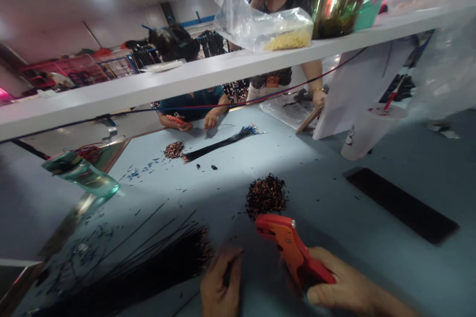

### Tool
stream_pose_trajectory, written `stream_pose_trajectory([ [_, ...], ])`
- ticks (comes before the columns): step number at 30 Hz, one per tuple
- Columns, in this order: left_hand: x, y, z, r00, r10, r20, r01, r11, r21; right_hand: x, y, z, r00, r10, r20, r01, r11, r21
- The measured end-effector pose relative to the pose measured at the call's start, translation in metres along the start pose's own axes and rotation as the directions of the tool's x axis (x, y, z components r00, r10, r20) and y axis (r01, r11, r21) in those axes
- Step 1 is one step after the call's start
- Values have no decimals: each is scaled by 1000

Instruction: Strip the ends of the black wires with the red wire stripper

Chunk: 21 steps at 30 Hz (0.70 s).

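Note:
My right hand point(340, 280) is wrapped round the handles of a red and orange wire stripper point(292, 247), its head pointing up and left. My left hand point(222, 282) is closed in a pinch, and a short dark end of black wire point(238, 253) shows at the fingertips. Left of that hand lies a thick bundle of black wires point(156, 267) with copper-coloured ends toward the hand. Just beyond the stripper's head is a pile of black and copper wire scraps point(266, 195).
A black phone point(403, 204) lies at right, near a plastic cup point(372, 131) with a straw. A green bottle point(84, 173) stands at left. Across the table point(316, 183), a co-worker's hands point(210, 120) are near another wire bundle point(223, 142). A white shelf point(208, 70) spans above.

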<state>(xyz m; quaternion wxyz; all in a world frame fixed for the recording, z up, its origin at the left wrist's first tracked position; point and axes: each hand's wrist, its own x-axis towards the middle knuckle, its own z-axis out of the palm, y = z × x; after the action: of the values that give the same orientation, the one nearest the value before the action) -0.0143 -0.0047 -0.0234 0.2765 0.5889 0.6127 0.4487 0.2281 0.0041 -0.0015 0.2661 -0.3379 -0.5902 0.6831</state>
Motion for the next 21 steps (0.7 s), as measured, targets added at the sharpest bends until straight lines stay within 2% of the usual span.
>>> stream_pose_trajectory([
  [4,-2,-3,1,999,-36,-38,36,999,-12,0,4,0,1000,-26,-18,27,997,70],
  [7,3,0,-3,999,-54,-2,54,998,28,-2,8,2,999,-27,-38,31,991,131],
  [11,8,8,-6,997,-76,-13,76,994,73,-5,12,8,998,33,-54,-7,906,422],
  [15,5,11,-4,1000,-1,-4,1,998,56,-6,14,13,997,75,8,-66,806,588],
  [21,3,9,-3,988,157,-3,-157,988,12,-8,9,15,985,140,106,-175,754,633],
])
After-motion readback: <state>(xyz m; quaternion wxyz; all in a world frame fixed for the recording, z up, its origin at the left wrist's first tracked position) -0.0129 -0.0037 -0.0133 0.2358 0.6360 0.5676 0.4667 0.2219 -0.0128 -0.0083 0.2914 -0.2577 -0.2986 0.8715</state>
